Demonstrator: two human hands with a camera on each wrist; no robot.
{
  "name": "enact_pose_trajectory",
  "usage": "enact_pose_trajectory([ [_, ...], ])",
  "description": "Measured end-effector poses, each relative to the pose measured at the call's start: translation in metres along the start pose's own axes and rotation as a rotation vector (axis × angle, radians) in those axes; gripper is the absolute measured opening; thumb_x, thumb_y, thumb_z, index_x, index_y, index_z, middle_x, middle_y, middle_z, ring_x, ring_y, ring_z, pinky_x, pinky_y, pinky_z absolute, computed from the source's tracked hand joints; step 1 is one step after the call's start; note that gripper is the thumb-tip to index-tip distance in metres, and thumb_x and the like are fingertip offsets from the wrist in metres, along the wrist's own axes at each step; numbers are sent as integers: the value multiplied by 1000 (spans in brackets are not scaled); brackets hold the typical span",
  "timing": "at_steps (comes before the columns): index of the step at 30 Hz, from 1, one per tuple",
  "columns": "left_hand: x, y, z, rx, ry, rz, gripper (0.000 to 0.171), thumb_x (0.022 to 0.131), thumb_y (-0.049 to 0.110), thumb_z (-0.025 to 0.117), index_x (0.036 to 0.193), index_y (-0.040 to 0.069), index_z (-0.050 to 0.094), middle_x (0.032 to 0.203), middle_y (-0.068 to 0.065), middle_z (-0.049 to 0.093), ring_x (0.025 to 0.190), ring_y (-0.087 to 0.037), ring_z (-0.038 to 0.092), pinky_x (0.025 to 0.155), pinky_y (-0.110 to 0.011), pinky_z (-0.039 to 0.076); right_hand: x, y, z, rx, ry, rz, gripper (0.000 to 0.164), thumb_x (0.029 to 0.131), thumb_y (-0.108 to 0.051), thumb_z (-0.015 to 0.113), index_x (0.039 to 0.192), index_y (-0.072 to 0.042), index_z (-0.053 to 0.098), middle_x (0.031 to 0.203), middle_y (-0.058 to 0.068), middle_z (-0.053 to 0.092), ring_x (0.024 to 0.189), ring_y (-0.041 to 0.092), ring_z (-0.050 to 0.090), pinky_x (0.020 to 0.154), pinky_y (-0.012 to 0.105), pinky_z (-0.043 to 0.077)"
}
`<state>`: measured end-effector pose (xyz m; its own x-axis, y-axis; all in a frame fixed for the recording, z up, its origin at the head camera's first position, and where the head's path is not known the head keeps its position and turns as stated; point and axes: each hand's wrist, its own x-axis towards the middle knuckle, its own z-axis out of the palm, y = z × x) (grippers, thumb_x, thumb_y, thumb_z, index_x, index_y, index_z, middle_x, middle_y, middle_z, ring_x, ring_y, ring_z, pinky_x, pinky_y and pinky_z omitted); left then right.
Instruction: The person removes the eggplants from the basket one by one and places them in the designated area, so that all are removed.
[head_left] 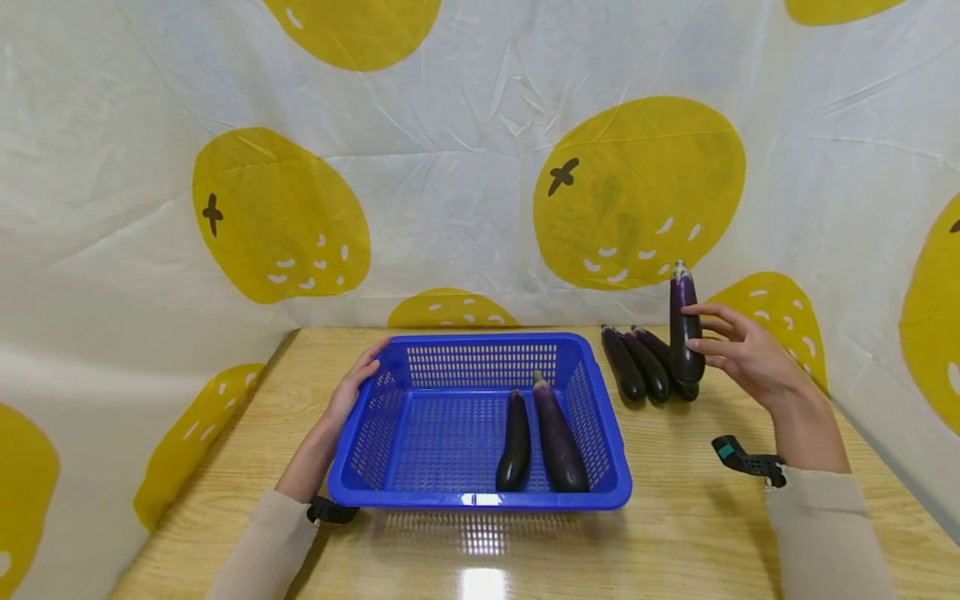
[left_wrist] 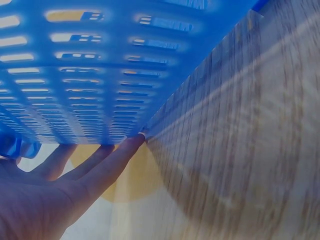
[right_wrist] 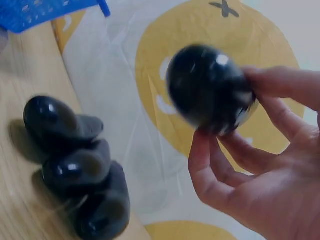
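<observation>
The right hand [head_left: 757,362] pinches a long, glossy purple-black eggplant [head_left: 686,333] between thumb and fingers, at 2 o'clock from the blue slotted plastic basket [head_left: 401,500]. The left hand [head_left: 351,392] touches the basket at its 10 o'clock corner, fingers extended; whether its thumb hooks the rim I cannot tell.

In the head view the held eggplant overlaps a cluster of three dark, shiny eggplants [head_left: 624,371] on the pale wood-grain table [head_left: 697,517]; the right wrist view shows it apart from them, with the cluster toward 8 o'clock. That view also reveals fingers curled at its underside. The left wrist view alone gives the basket's outer wall close up, with straight fingers against it. Only the head view shows the basket's inside, where a slim black eggplant [head_left: 514,442] and a thicker purple-black eggplant [head_left: 561,442] lie toward 4 o'clock, stems near 12.

The held eggplant stands nearly upright, its pale stem cap toward 12 o'clock, violet just below, darkening to a blunt, rounded end, which looks slightly blurred from the right wrist.
</observation>
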<state>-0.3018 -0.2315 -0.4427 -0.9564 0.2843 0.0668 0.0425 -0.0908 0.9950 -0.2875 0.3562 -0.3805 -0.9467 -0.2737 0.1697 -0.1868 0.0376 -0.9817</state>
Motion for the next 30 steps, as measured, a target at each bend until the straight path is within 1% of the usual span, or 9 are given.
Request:
enact_pose_trajectory([
  [3,0,0,0,0,-2,0,55,114,22,25,167,16,16,174,-6,13,158,-27,14,108,-17,34,-2,3,-7,-91,29,4,46,102,2,57,146,-10,51,134,-7,46,107,6,58,85,17,50],
  [6,0,0,0,-1,-7,1,55,114,22,25,167,16,15,174,-7,13,158,-28,14,108,-17,35,-4,6,-13,-247,74,30,46,103,-5,60,147,-13,51,133,-13,43,112,3,50,84,15,48],
  [8,0,-1,0,-2,-4,1,55,114,22,25,167,16,15,174,-8,13,157,-27,15,108,-17,36,-4,9,-16,-347,102,54,47,103,-10,61,149,-15,50,136,-13,41,115,2,45,83,15,47],
  [11,0,-1,-1,0,1,4,55,113,21,25,167,16,15,174,-7,13,157,-26,15,108,-16,35,-4,12,-21,-456,132,84,48,103,-16,63,150,-15,49,143,-1,40,115,2,43,82,16,47],
  [16,1,-2,-1,1,1,7,55,113,21,25,167,15,15,174,-7,12,157,-25,15,109,-16,33,-3,17,-25,-518,166,120,49,103,-15,63,149,-8,47,150,23,37,108,-1,48,79,18,50],
  [18,1,-1,-1,2,-2,7,55,113,21,25,167,15,15,174,-6,12,157,-25,14,109,-16,33,-3,19,-27,-528,176,132,49,103,-14,62,149,-6,46,151,26,38,111,6,52,79,17,51],
  [20,0,-1,-1,4,-4,9,55,114,22,25,167,15,15,174,-7,11,158,-26,13,109,-16,33,-4,22,-29,-523,181,141,49,102,-12,62,149,-4,46,151,31,38,119,23,54,78,16,50],
  [24,0,-1,-1,-3,-3,4,55,114,22,25,167,16,15,174,-7,12,158,-26,14,109,-17,35,-4,28,-33,-546,187,169,51,100,-9,63,148,-2,46,154,37,34,134,55,40,75,14,47],
  [30,0,0,-1,7,-1,3,55,114,23,26,167,16,16,174,-6,13,159,-27,12,110,-18,32,-5,37,-36,-603,227,150,51,98,-5,65,145,3,47,153,43,32,133,63,39,72,13,45],
])
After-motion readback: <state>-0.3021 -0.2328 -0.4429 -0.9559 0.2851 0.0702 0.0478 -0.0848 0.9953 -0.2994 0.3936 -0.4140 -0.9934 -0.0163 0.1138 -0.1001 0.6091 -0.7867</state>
